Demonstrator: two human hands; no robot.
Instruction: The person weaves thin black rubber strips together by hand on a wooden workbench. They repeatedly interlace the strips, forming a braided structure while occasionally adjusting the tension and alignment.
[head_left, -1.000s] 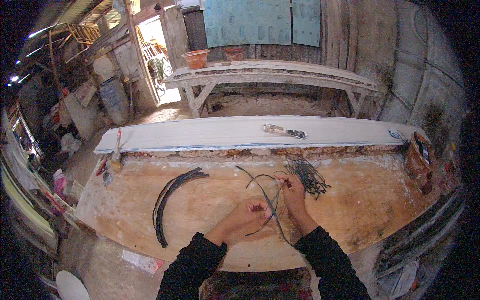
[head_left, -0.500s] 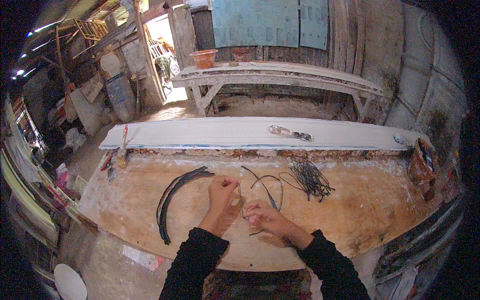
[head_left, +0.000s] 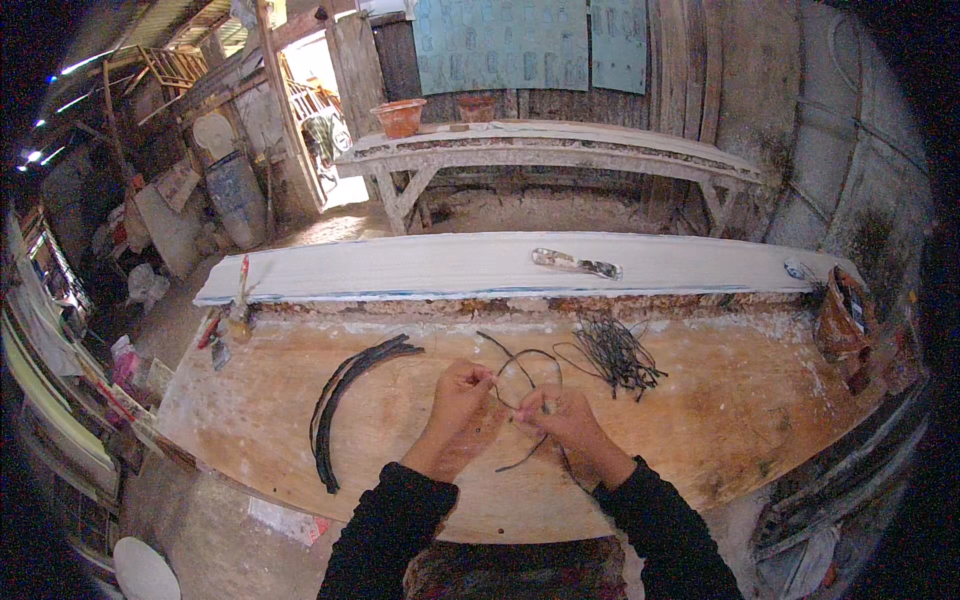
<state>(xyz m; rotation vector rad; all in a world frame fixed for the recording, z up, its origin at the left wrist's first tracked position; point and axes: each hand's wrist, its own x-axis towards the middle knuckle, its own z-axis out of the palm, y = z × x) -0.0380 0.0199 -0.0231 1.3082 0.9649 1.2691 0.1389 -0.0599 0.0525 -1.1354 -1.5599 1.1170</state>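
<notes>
My left hand (head_left: 462, 395) is closed in a pinch on one end of a thin dark cord (head_left: 505, 402). A short stretch of this cord runs across to my right hand (head_left: 562, 414), whose fingers are also pinched on it. Both hands hover low over the wooden tabletop (head_left: 260, 420). Just beyond them lie loose black cords (head_left: 517, 358) that cross and curve, partly hidden by my right hand. Left of my hands lies a curved bundle of black strips (head_left: 335, 400). A tangled pile of dark cords (head_left: 618, 362) rests farther right.
Along the table's far side runs a raised white board (head_left: 420, 265) with a stained knife-like tool (head_left: 575, 263) on it. At the right end stands a brown container (head_left: 842, 315). A brush (head_left: 241, 300) stands at the left end. Behind is a bench (head_left: 560, 145) with pots (head_left: 400, 117).
My right hand has moved up and to the right, and my left hand slightly right. The cord between them, hanging nearly upright before, now slants across from hand to hand.
</notes>
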